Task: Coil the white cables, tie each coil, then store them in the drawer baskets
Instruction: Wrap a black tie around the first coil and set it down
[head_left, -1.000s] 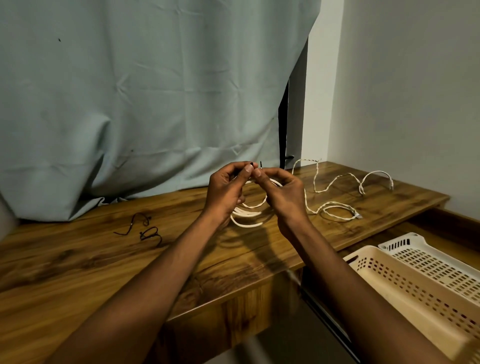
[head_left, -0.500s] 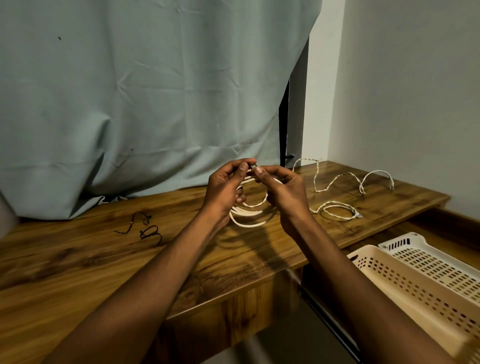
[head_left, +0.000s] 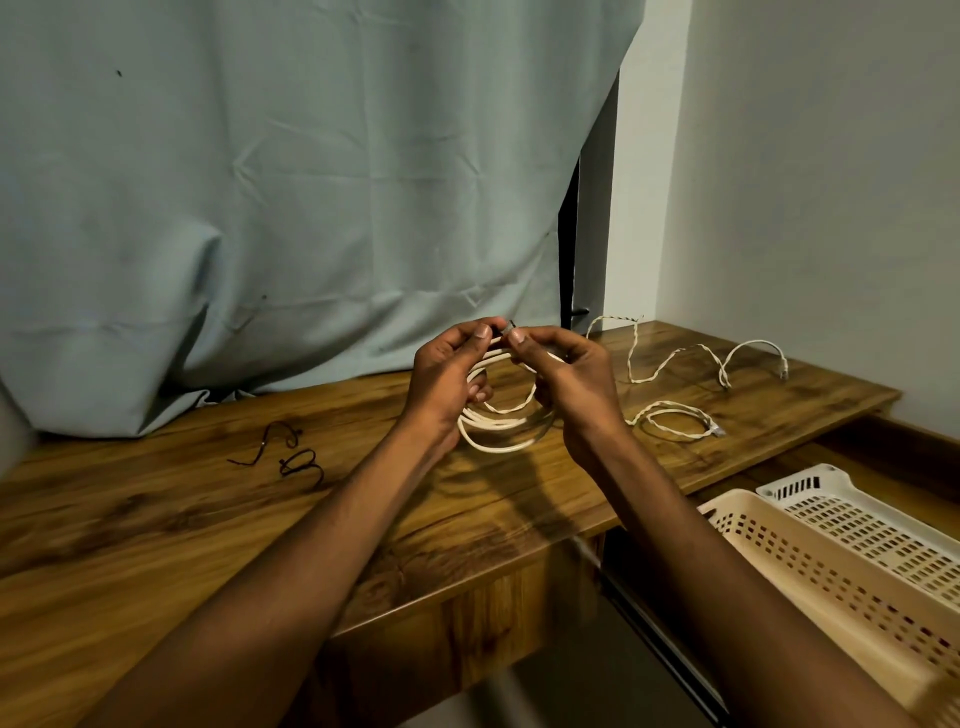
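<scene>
We hold the white cable coil (head_left: 496, 415) above the bench (head_left: 156, 519), left hand (head_left: 447, 374) and right hand (head_left: 566, 374) pinching a dark tie (head_left: 511, 326) at its top — fingers curled tight; twist it snugly, keeping the loops bunched.

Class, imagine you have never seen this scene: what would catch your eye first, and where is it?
Centre frame, the left hand and right hand pinch a small dark tie atop a coiled white cable above the wooden desk. Loose white cables lie beyond; perforated baskets sit lower right.
</scene>
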